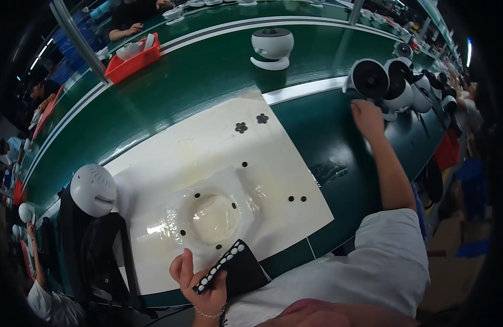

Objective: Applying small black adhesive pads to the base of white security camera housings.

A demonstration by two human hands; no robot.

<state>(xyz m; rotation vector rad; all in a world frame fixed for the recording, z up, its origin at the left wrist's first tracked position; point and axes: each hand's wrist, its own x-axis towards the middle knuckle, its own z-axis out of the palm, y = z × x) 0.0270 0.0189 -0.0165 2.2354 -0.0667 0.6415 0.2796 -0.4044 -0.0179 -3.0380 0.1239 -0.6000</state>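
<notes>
Fingers [179, 267] of the left hand [200, 289] grasp a flat black sheet [241, 272] edged with white pads [233, 252], above a white board [287, 163] on the dark green table [344, 147]. A pale mark [106, 280] on the black bag [100, 256] is too small to read. The right hand [367, 115] curls beside white-and-black rounded devices [370, 79]; whether its grip holds one, I cannot tell. Beyond: red plastic bin [127, 67], people [132, 15].

This is a factory assembly hall. A long green conveyor-like line [208, 68] with pale metal edges runs across the far side, bearing a white rounded device [273, 46] and, at far left, a red bin [126, 69] of white parts. Similar devices [369, 79] crowd the right end of the dark green workbench [300, 117]. Co-workers [49, 301] line the left; strip lights [469, 52] glow far right, above cardboard boxes [449, 237].
</notes>
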